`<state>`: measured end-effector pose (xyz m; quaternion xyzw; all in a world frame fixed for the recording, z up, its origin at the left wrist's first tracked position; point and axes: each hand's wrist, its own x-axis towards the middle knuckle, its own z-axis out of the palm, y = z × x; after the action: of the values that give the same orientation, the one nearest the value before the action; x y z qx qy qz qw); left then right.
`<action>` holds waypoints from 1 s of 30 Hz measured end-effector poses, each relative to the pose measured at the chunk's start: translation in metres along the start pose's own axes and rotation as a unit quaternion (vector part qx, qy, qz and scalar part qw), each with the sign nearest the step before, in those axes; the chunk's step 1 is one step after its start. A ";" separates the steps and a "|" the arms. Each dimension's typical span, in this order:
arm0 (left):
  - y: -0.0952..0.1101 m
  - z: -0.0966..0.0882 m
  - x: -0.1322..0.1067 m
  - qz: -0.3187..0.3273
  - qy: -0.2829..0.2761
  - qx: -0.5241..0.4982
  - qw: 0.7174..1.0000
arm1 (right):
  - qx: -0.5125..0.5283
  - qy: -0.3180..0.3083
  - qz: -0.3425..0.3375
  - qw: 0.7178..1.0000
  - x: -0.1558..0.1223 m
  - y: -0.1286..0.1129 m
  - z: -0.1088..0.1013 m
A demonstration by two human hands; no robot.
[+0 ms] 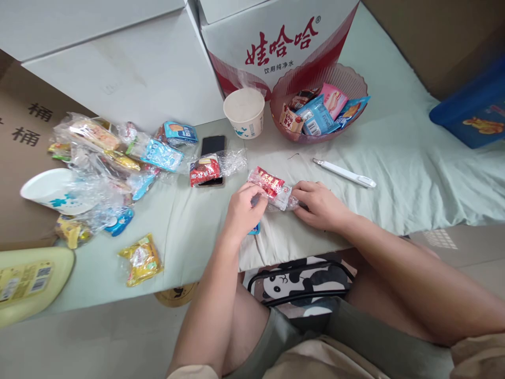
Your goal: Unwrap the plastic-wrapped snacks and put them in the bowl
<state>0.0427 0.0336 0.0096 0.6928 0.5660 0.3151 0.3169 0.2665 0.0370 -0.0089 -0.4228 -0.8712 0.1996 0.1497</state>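
A clear plastic bag [291, 202] with a red snack packet [269, 181] lies near the front edge of the cloth-covered surface. My left hand [245, 207] is closed on the bag's left side. From the right, my right hand [319, 204] pinches its other end. Part of a blue packet [255, 229] shows under my left wrist. Behind my left hand, another red snack packet [204, 170] in clear wrap rests on a dark phone [213, 143]. A white utility knife [344, 172] lies beyond my right hand.
A pink ribbed bowl [282, 125] holds several snack packets beside a paper cup [244, 113]. Wrapped snacks pile up around a tipped cup [55, 192] at left, near a yellow packet [144, 260] and yellow-green jug [35, 279]. Boxes [118, 68] stand behind; a blue container [473, 116] is right.
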 end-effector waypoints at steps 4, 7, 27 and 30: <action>0.000 0.000 -0.001 0.005 0.001 0.005 1.000 | -0.001 0.001 -0.002 1.000 0.000 0.000 0.000; 0.002 0.000 -0.001 0.003 -0.003 0.014 1.000 | 0.000 0.004 0.000 1.000 -0.001 0.000 0.001; 0.003 0.001 -0.005 0.018 0.003 0.015 1.000 | -0.001 -0.007 0.002 1.000 -0.001 -0.005 -0.001; 0.001 0.001 -0.004 0.027 0.013 0.002 1.000 | -0.002 -0.009 -0.001 1.000 -0.001 -0.005 -0.001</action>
<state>0.0441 0.0298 0.0096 0.7043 0.5514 0.3319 0.2996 0.2644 0.0338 -0.0054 -0.4205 -0.8733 0.2016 0.1409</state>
